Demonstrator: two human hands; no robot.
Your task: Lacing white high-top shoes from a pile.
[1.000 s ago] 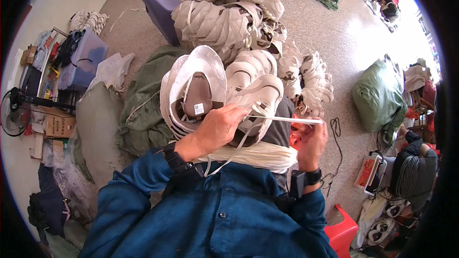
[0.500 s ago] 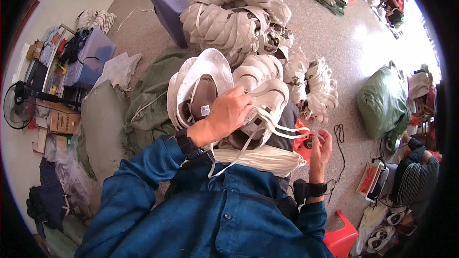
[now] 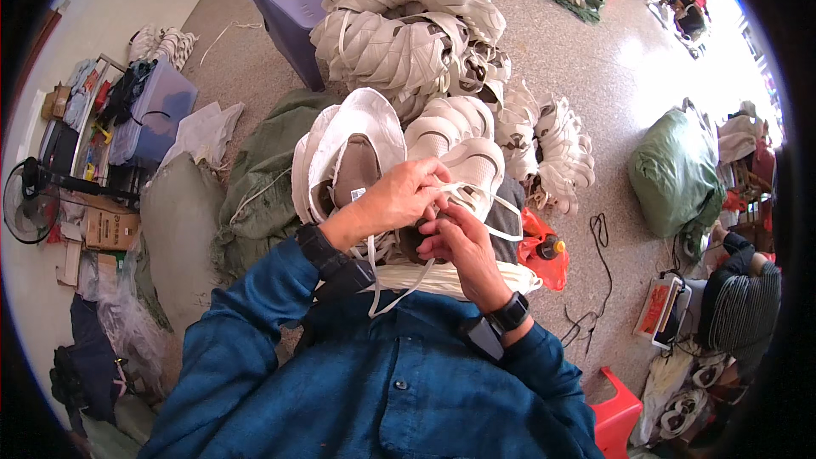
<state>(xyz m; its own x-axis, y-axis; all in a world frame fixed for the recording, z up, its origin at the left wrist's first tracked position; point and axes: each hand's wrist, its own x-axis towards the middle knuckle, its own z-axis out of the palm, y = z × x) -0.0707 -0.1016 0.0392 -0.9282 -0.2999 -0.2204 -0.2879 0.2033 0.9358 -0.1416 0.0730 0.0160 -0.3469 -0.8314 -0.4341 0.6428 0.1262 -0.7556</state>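
A pale beige-white shoe (image 3: 473, 161) lies toe-away on my lap. White shoelace (image 3: 510, 212) loops across its opening and trails down toward my shirt. My left hand (image 3: 398, 195) is above the shoe's left side, thumb and fingers pinching the lace. Close against it, my right hand (image 3: 466, 251) is over the shoe's opening, fingers curled in around the lace; the exact grip is partly hidden. Left of the shoe are nested white shoe uppers (image 3: 367, 149) with brown insides. A bundle of cream laces (image 3: 507, 281) lies across my lap beneath my hands.
Big strings of white shoe uppers (image 3: 399, 42) are piled ahead by a purple chair (image 3: 293, 21). Green sacks (image 3: 280, 153) lie at left, another green sack (image 3: 677, 166) at right. A red bag (image 3: 552, 270), a black cord (image 3: 600, 242) and a red stool (image 3: 614, 425) are on my right.
My right hand has come from the right, away from the shoe, in to the lace beside my left hand. My left hand stays at the shoe. The view has shifted slightly.
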